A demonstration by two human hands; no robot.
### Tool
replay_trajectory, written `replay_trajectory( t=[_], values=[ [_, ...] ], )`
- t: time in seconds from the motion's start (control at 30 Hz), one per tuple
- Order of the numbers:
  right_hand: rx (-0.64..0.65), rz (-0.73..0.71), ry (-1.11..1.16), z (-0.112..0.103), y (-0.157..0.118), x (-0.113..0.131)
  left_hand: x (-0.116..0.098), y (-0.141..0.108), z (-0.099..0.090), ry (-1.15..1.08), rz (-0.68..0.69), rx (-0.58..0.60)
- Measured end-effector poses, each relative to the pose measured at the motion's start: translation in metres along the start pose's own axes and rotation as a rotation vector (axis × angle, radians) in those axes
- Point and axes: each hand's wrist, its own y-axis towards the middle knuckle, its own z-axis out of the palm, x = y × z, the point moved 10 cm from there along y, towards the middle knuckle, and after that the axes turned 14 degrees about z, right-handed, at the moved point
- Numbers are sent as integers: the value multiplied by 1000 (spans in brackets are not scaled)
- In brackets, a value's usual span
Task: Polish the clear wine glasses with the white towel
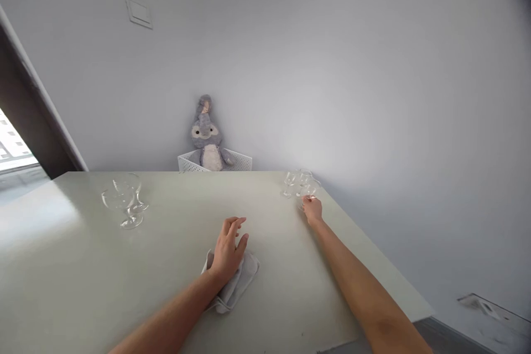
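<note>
My left hand (229, 251) is over a folded white cloth (243, 282) on the table, its fingers loosely apart and its thumb out. I cannot tell whether the palm touches the cloth. Reaching to the far right corner, my right hand (312, 209) has its fingers closed around the lower part of a clear stemmed glass (310, 188). Close beside it are more clear stemmed glasses, one small one (289, 183) to the left and another (305, 177) behind, partly overlapped. Two wide-bowled stemmed glasses, one nearer (120, 199) and one behind (139, 206), stand upright at the left.
The pale table (186, 204) reaches toward a grey wall. Behind its far edge, a grey plush toy (211, 156) sits in a white perforated basket (243, 162). A light switch (139, 11) is on the wall. A dark frame (33, 94) stands at the left.
</note>
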Motion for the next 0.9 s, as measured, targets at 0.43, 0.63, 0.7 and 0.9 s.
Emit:
replay_trajectory(
  t=[0.43,0.63,0.7,0.9],
  values=[
    [-64,148,132,-5,15,-33,13,-5,-1,-131,-99,-67],
    [-67,149,260,-21,-29,-41,19,-2,-30,-300,-164,-371],
    [10,105,287,-10,-52,-33,36,-2,-56,-392,-259,-597],
    [491,-156,258,53,-157,29,123,-52,-137,-694,-791,-1350]
  ],
)
